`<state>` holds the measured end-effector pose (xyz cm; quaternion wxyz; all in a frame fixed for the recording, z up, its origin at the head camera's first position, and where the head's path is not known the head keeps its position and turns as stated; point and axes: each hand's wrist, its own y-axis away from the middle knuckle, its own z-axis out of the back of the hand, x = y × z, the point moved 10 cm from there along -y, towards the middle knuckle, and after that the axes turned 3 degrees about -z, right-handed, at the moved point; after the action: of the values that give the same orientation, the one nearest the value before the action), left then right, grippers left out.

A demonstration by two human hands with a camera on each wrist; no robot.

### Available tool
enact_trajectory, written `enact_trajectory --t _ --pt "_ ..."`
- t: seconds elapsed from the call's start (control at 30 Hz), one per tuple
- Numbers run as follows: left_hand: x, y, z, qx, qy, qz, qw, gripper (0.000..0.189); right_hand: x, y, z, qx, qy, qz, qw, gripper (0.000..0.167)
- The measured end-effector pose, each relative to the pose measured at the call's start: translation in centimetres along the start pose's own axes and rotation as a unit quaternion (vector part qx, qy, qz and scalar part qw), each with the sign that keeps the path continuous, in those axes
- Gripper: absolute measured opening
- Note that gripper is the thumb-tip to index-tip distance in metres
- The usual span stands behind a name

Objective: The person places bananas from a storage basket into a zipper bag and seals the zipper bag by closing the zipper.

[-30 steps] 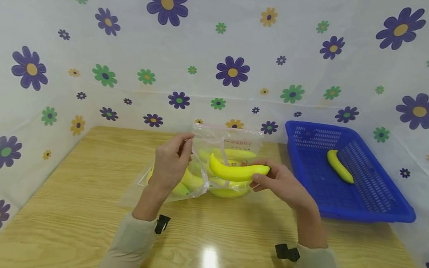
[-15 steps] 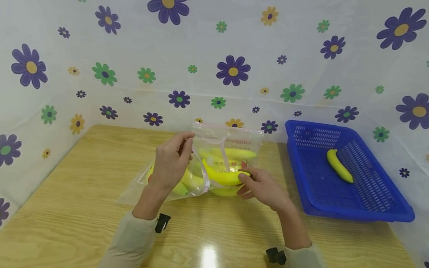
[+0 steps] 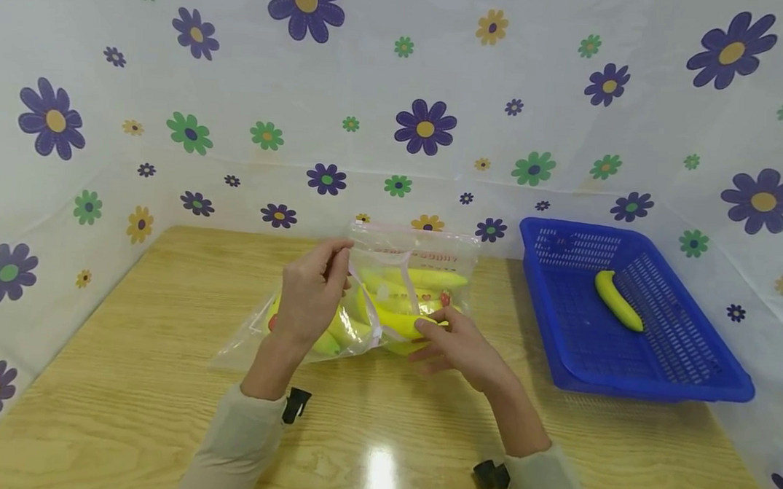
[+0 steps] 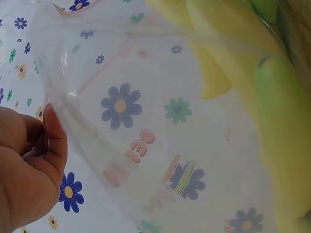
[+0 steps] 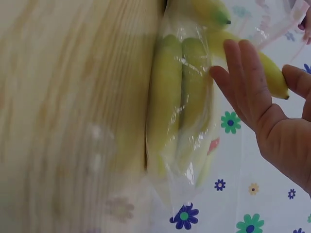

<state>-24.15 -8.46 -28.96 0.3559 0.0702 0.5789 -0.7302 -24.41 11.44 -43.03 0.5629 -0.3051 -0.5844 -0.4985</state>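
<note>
My left hand (image 3: 311, 292) pinches the upper edge of a clear zip bag (image 3: 246, 344) that holds several bananas; the edge is raised in the left wrist view. My right hand (image 3: 465, 350) holds a yellow banana (image 3: 397, 322) by its right end, between thumb and fingers. That banana points left, its far end at the bag's mouth and seen through plastic. Just behind and to the right lies a second clear bag (image 3: 444, 247) with printed lettering and several bananas inside. In the right wrist view, bagged bananas (image 5: 165, 97) lie beside the right hand's outstretched fingers (image 5: 255, 77).
A blue plastic basket (image 3: 647, 391) stands at the right of the wooden table (image 3: 161, 409), with one banana (image 3: 617, 302) in it. A flower-printed white sheet (image 3: 347, 60) rises behind the table and along both sides.
My right hand has moved left and slightly down, bringing the banana from above the right bag into the left bag's mouth. My left hand stays at the bag's edge.
</note>
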Motion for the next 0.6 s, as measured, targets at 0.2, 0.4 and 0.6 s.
enact_trajectory --t 0.2,0.4,0.6 --pt "-0.1 -0.06 0.38 -0.009 0.004 -0.014 0.9998 0.014 -0.06 -0.36 -0.23 -0.031 -0.065 -0.01 0.9974 0.036" --pt "-0.13 -0.04 0.45 -0.011 0.008 -0.018 0.9997 0.014 -0.18 -0.5 -0.16 -0.052 -0.112 -0.003 0.9923 0.037" --pt "-0.33 -0.09 0.58 -0.013 0.016 -0.016 0.9997 0.015 -0.05 -0.57 -0.26 -0.063 -0.125 0.006 0.9902 0.029"
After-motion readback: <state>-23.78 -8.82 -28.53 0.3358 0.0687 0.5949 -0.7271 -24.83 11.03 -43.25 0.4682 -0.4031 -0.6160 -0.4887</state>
